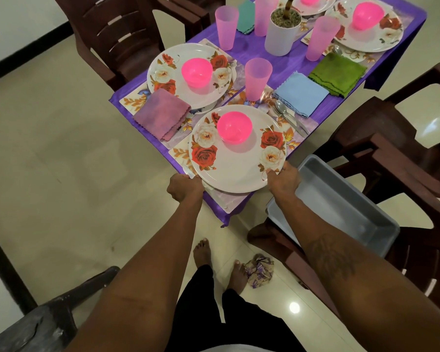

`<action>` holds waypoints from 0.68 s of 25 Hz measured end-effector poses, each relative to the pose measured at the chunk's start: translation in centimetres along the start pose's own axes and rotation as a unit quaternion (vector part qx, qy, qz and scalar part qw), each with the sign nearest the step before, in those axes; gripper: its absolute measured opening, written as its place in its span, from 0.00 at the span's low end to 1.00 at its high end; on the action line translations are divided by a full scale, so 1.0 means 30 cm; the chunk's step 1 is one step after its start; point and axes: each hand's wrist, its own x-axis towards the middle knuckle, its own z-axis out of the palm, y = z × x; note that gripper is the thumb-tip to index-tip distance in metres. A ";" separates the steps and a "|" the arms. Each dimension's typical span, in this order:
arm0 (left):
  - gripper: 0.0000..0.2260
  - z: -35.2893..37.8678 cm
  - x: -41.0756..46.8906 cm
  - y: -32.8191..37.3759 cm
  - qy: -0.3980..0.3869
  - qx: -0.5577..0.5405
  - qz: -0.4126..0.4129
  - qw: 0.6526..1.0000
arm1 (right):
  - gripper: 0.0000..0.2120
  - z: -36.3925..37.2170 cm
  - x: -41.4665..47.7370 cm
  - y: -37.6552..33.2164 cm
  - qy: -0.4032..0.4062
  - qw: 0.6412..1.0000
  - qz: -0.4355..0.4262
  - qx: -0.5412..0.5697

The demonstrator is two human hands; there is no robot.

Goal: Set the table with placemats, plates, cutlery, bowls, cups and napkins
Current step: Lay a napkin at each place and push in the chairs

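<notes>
Purple-clothed table (pixel 285 50) over a tiled floor. Near plate (pixel 236 168), rose print, sits on a placemat (pixel 229 199) at the table's near corner. 1 pink bowl (pixel 234 127) stands on the plate, toward its far side. Left hand (pixel 184 188) grips the plate's lower-left rim, fingers curled round it. Right hand (pixel 283 177) pinches the lower-right rim, thumb on top. Pink cup (pixel 257 78) stands just beyond the plate. Spoon (pixel 282 109) and blue napkin (pixel 300 94) lie to the plate's right. 2nd plate (pixel 188 97) with its own bowl is far left, purple napkin (pixel 161 116) overlapping its near edge. Grey tub (pixel 341 204) rests on the brown chair (pixel 391 153) at right.
</notes>
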 end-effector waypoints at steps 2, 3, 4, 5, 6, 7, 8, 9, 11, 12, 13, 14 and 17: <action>0.18 0.000 -0.005 -0.002 0.000 -0.001 0.001 1.000 | 0.16 0.000 -0.001 0.003 0.002 1.000 -0.001 0.000; 0.18 -0.003 -0.007 -0.001 0.001 0.001 0.004 1.000 | 0.16 -0.001 -0.003 -0.001 0.003 1.000 -0.001 0.003; 0.18 -0.005 -0.007 -0.001 0.001 0.003 0.007 1.000 | 0.16 0.001 0.002 0.002 0.005 1.000 0.001 0.008; 0.18 -0.006 -0.005 -0.002 0.001 0.003 0.009 1.000 | 0.16 0.000 0.000 -0.005 0.004 1.000 0.006 0.010; 0.18 -0.004 -0.002 -0.003 0.000 0.002 0.010 1.000 | 0.16 0.001 0.001 -0.009 0.003 1.000 0.008 0.013; 0.18 -0.003 -0.001 -0.003 0.000 0.002 0.010 1.000 | 0.16 0.000 0.001 -0.012 0.005 1.000 0.009 0.017; 0.18 -0.001 0.001 -0.002 0.001 0.003 0.011 1.000 | 0.16 0.002 0.004 -0.009 0.006 1.000 0.006 0.020; 0.18 0.000 0.003 0.000 0.003 0.003 0.010 1.000 | 0.17 0.000 0.003 -0.013 0.005 1.000 0.002 0.023; 0.17 0.004 0.005 0.005 0.008 -0.002 0.001 1.000 | 0.17 -0.005 0.002 -0.018 0.006 0.999 -0.003 0.032; 0.17 0.006 0.007 0.007 0.010 -0.002 0.000 1.000 | 0.17 -0.006 0.005 -0.017 0.007 0.999 -0.003 0.037; 0.17 0.007 0.007 0.008 0.012 -0.001 -0.002 1.000 | 0.17 -0.008 0.004 -0.019 0.007 0.999 0.000 0.039; 0.17 0.009 0.009 0.007 0.012 -0.001 -0.004 1.000 | 0.18 -0.007 0.005 -0.017 0.007 0.999 0.002 0.042; 0.18 0.009 0.012 0.011 0.015 0.005 -0.010 1.000 | 0.21 -0.008 0.005 -0.023 0.006 0.999 0.019 0.047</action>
